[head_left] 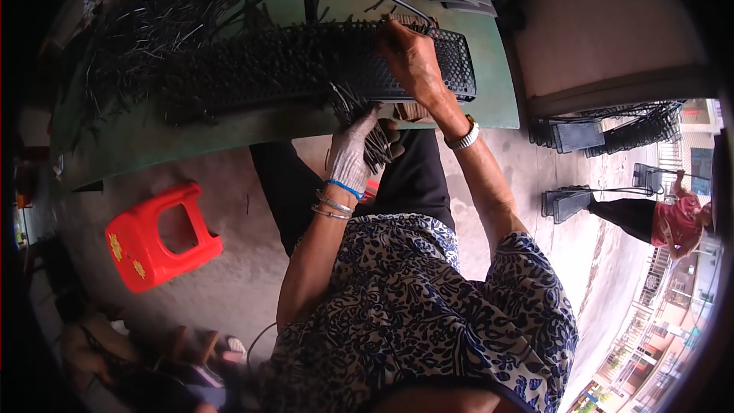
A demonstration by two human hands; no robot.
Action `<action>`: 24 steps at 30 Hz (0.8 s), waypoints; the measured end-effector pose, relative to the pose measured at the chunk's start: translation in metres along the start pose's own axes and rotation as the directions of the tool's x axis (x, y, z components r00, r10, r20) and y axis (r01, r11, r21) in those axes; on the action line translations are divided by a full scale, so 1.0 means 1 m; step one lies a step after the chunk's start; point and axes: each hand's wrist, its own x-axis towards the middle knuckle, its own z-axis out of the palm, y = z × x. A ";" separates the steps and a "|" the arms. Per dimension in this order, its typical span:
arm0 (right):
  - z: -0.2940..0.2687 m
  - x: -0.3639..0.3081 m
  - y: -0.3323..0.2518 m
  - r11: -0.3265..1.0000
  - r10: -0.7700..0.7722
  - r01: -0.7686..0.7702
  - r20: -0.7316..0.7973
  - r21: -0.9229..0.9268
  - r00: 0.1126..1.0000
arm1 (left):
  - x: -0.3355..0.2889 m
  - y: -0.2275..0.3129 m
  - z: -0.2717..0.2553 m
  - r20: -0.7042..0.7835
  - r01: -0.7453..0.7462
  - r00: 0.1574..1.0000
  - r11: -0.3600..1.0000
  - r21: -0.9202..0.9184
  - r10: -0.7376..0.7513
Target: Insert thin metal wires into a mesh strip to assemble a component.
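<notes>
Strips (252, 69) in 1 black tray (457, 63)

Red stool (143, 241) on floor (241, 256); person (677, 222) in pink, right.

My right hand (415, 60): fingertips lost against black tray (456, 57)!
My left hand (352, 149): palm hidden around these strips (375, 147).
Far-left pile (157, 19): pieces too fine to tell apart!
</notes>
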 end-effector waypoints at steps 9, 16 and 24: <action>0.010 0.008 0.005 0.911 -0.230 0.221 0.015 -0.348 0.973 | -0.004 -0.003 -0.009 0.042 -0.059 0.997 0.998 0.031 0.057; 0.020 0.000 0.007 0.896 -0.201 0.138 -0.107 -0.421 0.974 | -0.015 0.000 -0.009 0.012 -0.096 0.995 0.994 0.058 0.096; 0.011 -0.006 -0.014 0.851 0.026 -0.039 -0.032 -0.524 0.999 | -0.020 0.004 -0.008 0.025 -0.142 0.990 0.980 0.136 0.140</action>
